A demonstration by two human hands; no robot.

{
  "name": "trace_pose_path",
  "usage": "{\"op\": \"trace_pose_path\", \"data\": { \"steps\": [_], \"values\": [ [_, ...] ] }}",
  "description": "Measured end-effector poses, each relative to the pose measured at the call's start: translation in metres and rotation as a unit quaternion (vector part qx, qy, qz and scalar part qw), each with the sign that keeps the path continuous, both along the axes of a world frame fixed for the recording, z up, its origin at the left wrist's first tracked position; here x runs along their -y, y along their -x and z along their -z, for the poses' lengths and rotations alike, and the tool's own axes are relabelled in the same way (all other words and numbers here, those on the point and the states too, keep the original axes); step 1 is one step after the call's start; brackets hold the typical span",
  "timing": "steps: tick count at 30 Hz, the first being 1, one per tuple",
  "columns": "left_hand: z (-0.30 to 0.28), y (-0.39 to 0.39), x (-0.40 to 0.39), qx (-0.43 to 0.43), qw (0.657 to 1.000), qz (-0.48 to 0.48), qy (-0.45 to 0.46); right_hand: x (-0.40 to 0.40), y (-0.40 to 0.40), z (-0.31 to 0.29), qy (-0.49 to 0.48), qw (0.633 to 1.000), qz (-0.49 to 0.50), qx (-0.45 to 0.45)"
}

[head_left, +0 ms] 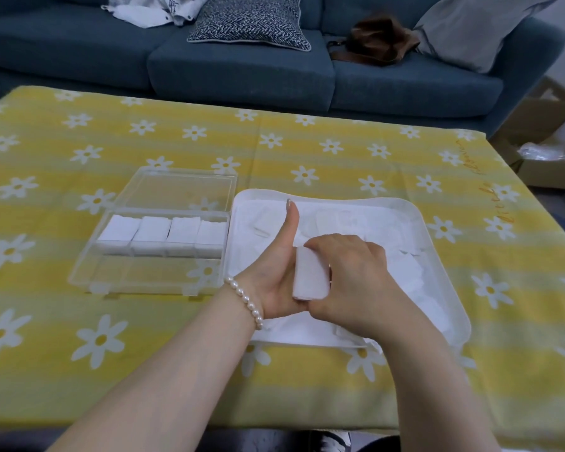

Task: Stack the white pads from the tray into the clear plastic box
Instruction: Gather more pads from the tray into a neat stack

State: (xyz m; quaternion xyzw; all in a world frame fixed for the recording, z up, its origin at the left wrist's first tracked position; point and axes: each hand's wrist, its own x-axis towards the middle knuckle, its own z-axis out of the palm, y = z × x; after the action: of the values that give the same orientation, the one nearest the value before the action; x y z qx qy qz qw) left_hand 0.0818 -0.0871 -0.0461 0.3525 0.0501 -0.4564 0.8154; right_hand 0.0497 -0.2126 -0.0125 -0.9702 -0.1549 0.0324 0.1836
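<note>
Your left hand (279, 272) and right hand (349, 278) together grip a stack of white pads (310, 275) above the white tray (450, 288) near the table's front edge, left thumb raised. Further left, the clear plastic box (157, 256) holds four stacks (162, 234).

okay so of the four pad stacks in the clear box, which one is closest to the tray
The rightmost stack, at the box end beside the tray; the other three sit farther left.
</note>
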Motion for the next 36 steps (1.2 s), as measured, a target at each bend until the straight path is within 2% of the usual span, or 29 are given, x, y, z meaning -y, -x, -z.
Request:
{"op": "trace_pose_path", "data": {
  "steps": [3,16,22,24,25,27,28,30,32,33,36],
  "values": [
    [0.002,-0.001,0.0,-0.001,0.999,-0.01,-0.037,0.0,-0.001,0.001,0.014,1.0,0.001,-0.003],
    [0.006,-0.002,0.005,-0.024,0.994,-0.057,-0.09,-0.007,0.0,0.006,0.035,0.999,0.017,-0.022],
    [0.003,0.004,0.008,0.01,0.999,-0.039,-0.03,0.0,-0.002,0.005,0.021,0.999,0.038,-0.023],
    [0.002,0.007,0.012,0.02,0.999,-0.038,-0.019,0.006,0.0,0.004,-0.017,0.998,0.018,-0.066],
    [0.003,0.007,0.013,0.017,0.999,-0.043,-0.018,0.013,0.001,0.002,-0.074,0.99,0.008,-0.123],
    [0.005,0.007,0.016,-0.01,0.998,-0.052,-0.024,0.035,-0.001,-0.001,-0.227,0.949,0.018,-0.219],
    [0.006,0.007,0.018,-0.031,0.998,-0.057,-0.027,0.05,-0.004,0.002,-0.282,0.934,0.044,-0.215],
    [0.006,0.007,0.019,-0.077,0.994,-0.074,-0.014,0.083,-0.016,0.015,-0.322,0.927,0.156,-0.116],
    [0.007,0.008,0.02,-0.104,0.991,-0.088,-0.004,0.109,-0.025,0.033,-0.232,0.923,0.307,0.001],
    [0.008,0.008,0.021,-0.109,0.99,-0.092,-0.007,0.118,-0.03,0.044,-0.187,0.913,0.362,0.019],
    [0.011,0.01,0.025,-0.123,0.988,-0.092,-0.015,0.124,-0.041,0.071,-0.127,0.906,0.402,-0.034]
  ]
}}
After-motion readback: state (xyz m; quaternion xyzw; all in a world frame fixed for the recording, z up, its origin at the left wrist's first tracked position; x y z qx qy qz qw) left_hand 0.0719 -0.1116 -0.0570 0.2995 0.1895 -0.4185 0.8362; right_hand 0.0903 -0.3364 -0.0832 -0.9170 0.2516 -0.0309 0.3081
